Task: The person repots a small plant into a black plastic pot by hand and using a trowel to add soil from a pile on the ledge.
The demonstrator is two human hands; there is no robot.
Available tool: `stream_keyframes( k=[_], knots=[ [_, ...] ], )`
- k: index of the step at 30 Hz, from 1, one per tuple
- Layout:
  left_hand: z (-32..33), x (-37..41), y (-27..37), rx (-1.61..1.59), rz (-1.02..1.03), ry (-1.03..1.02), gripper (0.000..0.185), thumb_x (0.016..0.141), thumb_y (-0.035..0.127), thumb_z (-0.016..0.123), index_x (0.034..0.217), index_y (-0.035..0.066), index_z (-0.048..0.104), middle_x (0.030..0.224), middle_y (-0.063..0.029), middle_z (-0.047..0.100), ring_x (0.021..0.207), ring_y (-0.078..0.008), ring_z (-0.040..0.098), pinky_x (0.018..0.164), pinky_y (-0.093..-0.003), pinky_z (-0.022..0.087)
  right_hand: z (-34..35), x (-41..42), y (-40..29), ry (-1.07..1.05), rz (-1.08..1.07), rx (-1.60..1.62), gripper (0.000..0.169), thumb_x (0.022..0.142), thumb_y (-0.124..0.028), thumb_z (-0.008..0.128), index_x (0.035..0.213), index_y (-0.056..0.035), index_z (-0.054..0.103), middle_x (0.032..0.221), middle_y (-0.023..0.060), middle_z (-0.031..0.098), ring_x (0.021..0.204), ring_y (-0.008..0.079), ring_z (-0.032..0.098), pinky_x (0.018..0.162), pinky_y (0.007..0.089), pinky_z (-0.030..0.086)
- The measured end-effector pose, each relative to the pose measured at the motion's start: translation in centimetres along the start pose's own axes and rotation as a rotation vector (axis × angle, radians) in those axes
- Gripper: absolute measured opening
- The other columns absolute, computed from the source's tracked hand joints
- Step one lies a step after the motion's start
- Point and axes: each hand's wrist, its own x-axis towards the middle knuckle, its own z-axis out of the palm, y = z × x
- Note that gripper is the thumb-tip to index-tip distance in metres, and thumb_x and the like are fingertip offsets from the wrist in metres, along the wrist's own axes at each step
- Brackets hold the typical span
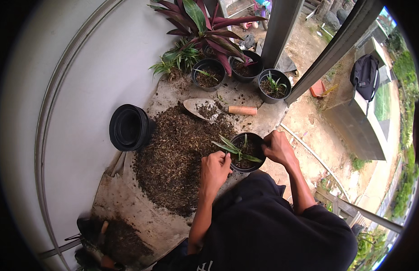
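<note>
A black plastic pot (247, 165) with soil and a small green-leaved plant (239, 152) stands right in front of me. My left hand (216, 162) has its fingers closed at the pot's near left rim, close to the leaves; whether they grip the rim or a leaf is hard to tell. On the right side, my right hand (277, 146) holds the pot's rim, its fingertips partly hidden inside. Left of the pot spreads a heap of dark potting soil (172, 159). A hand trowel (242, 110) with a wooden handle lies at the heap's far edge, soil on its blade.
Stacked empty black pots (129, 127) stand by the pale wall (80, 101). Beyond the trowel are potted seedlings (274, 86), a spider plant (187, 56) and a large purple-leaved plant (204, 28). A metal post (282, 30) rises at the right. More dark soil (126, 242) lies lower left.
</note>
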Motion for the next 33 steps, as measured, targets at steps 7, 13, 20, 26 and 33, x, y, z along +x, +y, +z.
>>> stream_keyframes(
  k=[7,13,20,26,33],
  knots=[
    [0.1,1.1,-0.9,0.016,0.013,0.025,0.034,0.104,0.014,0.066,0.077,-0.005,0.063,0.064,-0.0219,0.068,0.062,-0.0381,0.072,0.060,-0.0472,0.053,1.2,0.4,0.7,0.043,-0.071,0.032,0.016,0.078,-0.004,0.068,0.076,0.0113,0.071,0.074,0.0361,0.065,0.072,0.0517,0.071,0.071,0.0538,0.058],
    [0.7,1.4,-1.0,0.125,0.052,0.060,0.035,0.104,0.021,0.068,0.080,-0.005,0.065,0.068,-0.0210,0.069,0.066,-0.0429,0.069,0.062,-0.0493,0.050,2.4,1.5,2.6,0.052,-0.078,-0.070,0.039,0.076,-0.011,0.079,0.113,0.0012,0.072,0.092,0.0244,0.074,0.091,0.0437,0.074,0.083,0.0496,0.059],
    [1.5,1.0,-2.6,0.115,0.065,0.085,0.041,0.107,0.024,0.068,0.079,-0.005,0.063,0.059,-0.0127,0.062,0.051,-0.0214,0.064,0.055,-0.0398,0.045,5.3,3.3,2.7,0.024,-0.110,-0.338,0.121,0.050,-0.037,0.104,0.152,-0.0121,0.044,0.120,0.0225,0.067,0.116,0.0436,0.067,0.095,0.0525,0.055],
    [2.5,0.0,-3.6,-0.083,-0.019,0.092,0.046,0.108,0.030,0.067,0.077,-0.003,0.057,0.059,-0.0175,0.060,0.055,-0.0376,0.064,0.056,-0.0465,0.044,6.8,3.2,2.8,0.053,-0.097,-0.415,0.121,0.049,-0.039,0.105,0.152,-0.0134,0.046,0.119,0.0195,0.069,0.113,0.0423,0.069,0.092,0.0561,0.054],
    [2.6,-0.1,-3.9,-0.124,-0.023,0.075,0.048,0.109,0.032,0.065,0.077,-0.002,0.057,0.058,-0.0155,0.062,0.054,-0.0332,0.067,0.055,-0.0430,0.046,3.6,4.3,1.4,0.072,-0.073,-0.258,0.077,0.053,-0.024,0.099,0.121,-0.0073,0.067,0.095,0.0180,0.072,0.092,0.0417,0.072,0.078,0.0511,0.057]
  ],
)
